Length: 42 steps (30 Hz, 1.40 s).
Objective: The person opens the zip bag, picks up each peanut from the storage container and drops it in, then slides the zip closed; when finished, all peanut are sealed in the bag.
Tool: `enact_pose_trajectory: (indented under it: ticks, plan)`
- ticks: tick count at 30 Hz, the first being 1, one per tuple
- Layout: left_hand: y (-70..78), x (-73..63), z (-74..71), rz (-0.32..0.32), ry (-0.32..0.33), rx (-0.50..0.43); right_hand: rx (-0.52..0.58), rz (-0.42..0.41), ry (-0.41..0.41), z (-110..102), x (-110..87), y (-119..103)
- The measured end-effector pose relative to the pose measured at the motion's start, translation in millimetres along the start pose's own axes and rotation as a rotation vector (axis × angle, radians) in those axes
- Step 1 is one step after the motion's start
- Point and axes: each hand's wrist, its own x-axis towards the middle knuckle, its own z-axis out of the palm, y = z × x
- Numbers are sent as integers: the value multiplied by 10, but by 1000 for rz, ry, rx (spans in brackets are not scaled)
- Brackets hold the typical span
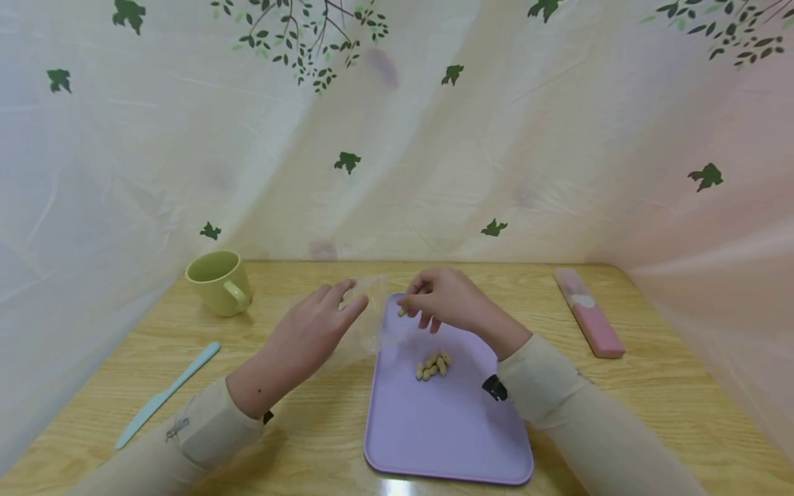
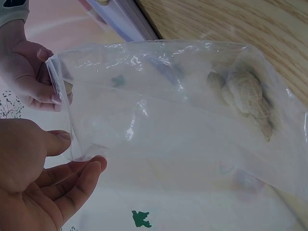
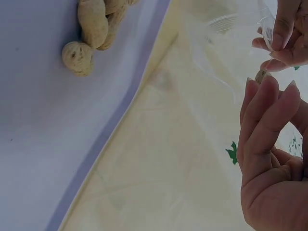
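My left hand (image 1: 313,327) pinches the edge of a clear plastic zip bag (image 2: 159,120) by its mouth. Several peanuts (image 2: 246,94) lie at the far end inside the bag, seen through the plastic in the left wrist view. Between the thumb and fingertips of my right hand (image 1: 449,296) is a peanut (image 1: 402,312), close by the bag's mouth and above the far end of a purple tray (image 1: 446,434). A small heap of peanuts (image 1: 433,367) rests on the tray's middle; some of them (image 3: 93,24) show large in the right wrist view.
A green mug (image 1: 217,286) stands at the back left, with a pale blue knife (image 1: 167,393) lying in front of it. On the right lies a pink case (image 1: 589,313). A leaf-patterned curtain (image 1: 409,138) hangs behind the wooden table (image 1: 304,441).
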Motion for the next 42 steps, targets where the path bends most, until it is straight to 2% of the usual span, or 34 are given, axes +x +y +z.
enact_pose_trajectory:
  ticks: [16, 23, 35, 38, 42]
  plan:
    - [8, 2, -8, 0, -1, 6, 2, 3, 1, 126, 54, -77]
    - [11, -1, -13, -4, -7, 11, -15, 35, -5, 119, 51, -50]
    - [14, -8, -8, -13, 3, -10, -48, 67, 16, -63, 41, 182]
    - [15, -13, 1, -10, 12, -15, -78, 96, -18, -152, 24, 303]
    - [11, -14, 20, -2, 31, -17, -176, 140, -103, -229, -9, 456]
